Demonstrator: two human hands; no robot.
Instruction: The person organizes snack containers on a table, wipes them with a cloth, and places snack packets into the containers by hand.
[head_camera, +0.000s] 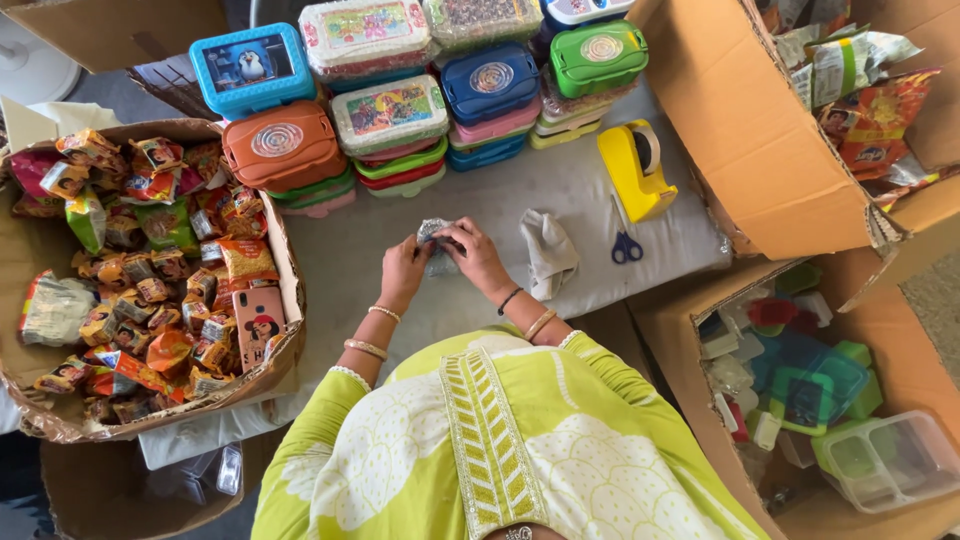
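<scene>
Both my hands meet over a grey mat (520, 190) in front of me. My left hand (403, 267) and my right hand (473, 254) together grip a small silvery, crinkled packet (432, 232), pinched between the fingers of each. Bangles sit on both wrists, and green sleeves cover my upper arms. A crumpled whitish cloth (549, 251) lies just to the right of my right hand.
Stacked colourful lunch boxes (420, 90) line the far side of the mat. A yellow tape dispenser (636, 168) and blue scissors (625, 243) lie to the right. A carton of snack packets (150, 270) with a phone (258, 325) is on the left; cartons with packets (870, 100) and plastic boxes (830, 400) are on the right.
</scene>
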